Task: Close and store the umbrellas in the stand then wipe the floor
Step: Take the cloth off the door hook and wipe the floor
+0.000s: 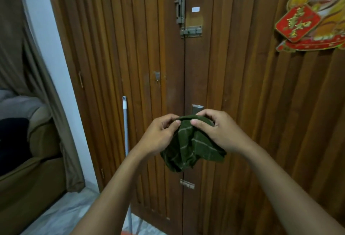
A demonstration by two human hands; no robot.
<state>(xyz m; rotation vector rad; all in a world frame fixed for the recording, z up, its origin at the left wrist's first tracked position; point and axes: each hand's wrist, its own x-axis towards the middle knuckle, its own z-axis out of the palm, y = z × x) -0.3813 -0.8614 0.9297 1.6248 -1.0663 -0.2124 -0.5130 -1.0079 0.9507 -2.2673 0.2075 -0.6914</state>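
A dark green cloth [192, 147] with thin pale grid lines hung bunched in mid-air, held up before the seam of a wooden slatted double door [242, 85]. The left hand [160, 136] and right hand [216, 132] each pinched its top edge between thumb and curled fingers, close together, thumbs nearly meeting. A grey pole handle [125, 122] leaned against the door's left leaf. A metal slide bolt [191, 31] crossed the seam higher up, and a tiger decoration [313, 12] hung at the door's upper right. A brown curtain [56, 122] and a sofa [28, 160] stood left, over a pale tiled floor [65, 214].
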